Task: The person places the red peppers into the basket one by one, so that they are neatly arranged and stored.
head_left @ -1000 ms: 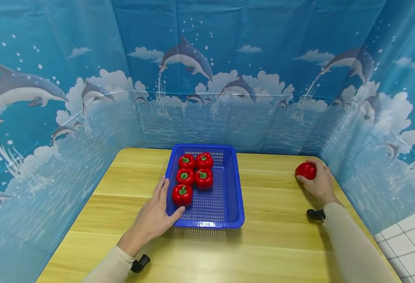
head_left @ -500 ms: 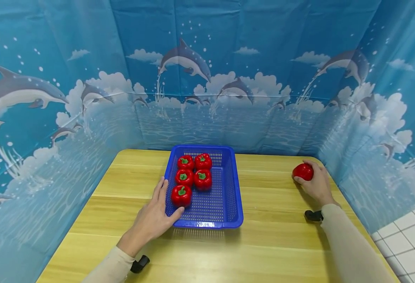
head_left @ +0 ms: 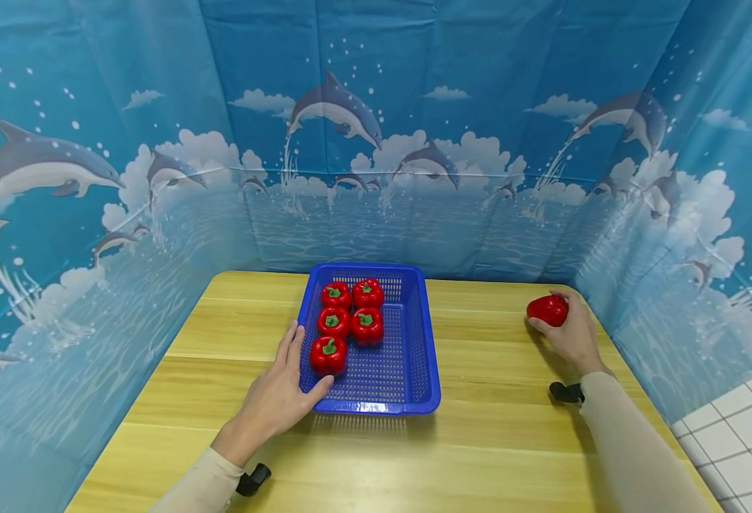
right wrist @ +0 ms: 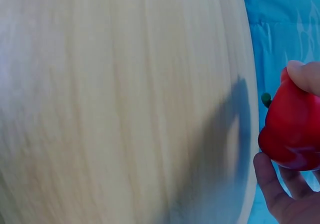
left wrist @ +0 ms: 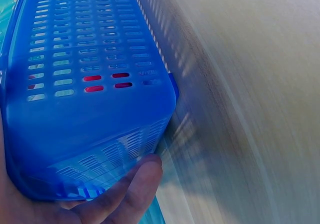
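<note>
A blue slotted basket (head_left: 417, 370) sits mid-table with several red bell peppers (head_left: 329, 354) in its left half. My left hand (head_left: 278, 394) lies flat against the basket's near left corner, thumb along its front rim; in the left wrist view the basket (left wrist: 90, 109) fills the frame with my fingers (left wrist: 132, 189) under its corner. My right hand (head_left: 571, 333) grips another red pepper (head_left: 547, 310) just above the table's far right corner. In the right wrist view this pepper (right wrist: 292, 129) is held between thumb and fingers, with its shadow on the wood.
The wooden table (head_left: 498, 442) is walled on three sides by a blue dolphin-print curtain (head_left: 376, 142). White tiled floor (head_left: 748, 434) shows at the lower right. Black wrist-camera mounts (head_left: 254, 479) sit on both forearms.
My right hand with the pepper has shifted slightly left and lifted a little. The left hand and the basket have stayed put.
</note>
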The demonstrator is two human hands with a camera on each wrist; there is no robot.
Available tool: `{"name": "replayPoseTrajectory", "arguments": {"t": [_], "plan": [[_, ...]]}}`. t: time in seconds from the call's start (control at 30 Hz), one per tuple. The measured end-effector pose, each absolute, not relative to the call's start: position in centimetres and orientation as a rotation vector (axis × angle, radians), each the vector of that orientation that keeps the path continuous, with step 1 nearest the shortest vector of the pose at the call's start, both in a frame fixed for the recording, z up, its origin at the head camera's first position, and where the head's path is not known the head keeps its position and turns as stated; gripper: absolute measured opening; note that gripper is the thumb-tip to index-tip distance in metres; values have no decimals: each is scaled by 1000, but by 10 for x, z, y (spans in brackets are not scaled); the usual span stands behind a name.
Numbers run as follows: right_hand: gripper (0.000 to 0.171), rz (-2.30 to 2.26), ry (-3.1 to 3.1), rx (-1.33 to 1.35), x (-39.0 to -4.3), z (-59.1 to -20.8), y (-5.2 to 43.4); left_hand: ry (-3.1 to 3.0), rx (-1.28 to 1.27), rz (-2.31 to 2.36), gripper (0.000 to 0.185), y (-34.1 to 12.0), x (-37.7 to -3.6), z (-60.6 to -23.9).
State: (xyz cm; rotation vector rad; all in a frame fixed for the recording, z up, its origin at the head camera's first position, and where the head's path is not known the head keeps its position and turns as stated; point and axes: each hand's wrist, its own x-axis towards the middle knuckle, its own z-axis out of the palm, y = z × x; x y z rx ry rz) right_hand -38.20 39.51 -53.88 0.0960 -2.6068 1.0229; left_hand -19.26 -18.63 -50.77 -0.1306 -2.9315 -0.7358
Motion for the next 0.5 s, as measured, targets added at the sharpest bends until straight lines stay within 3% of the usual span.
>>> {"name": "replayPoseTrajectory", "arguments": {"t": [0.5], "plan": [[88, 1020, -2603, 74, -374, -533, 385, -2943, -122, -750, 115, -187, -193, -509]]}}
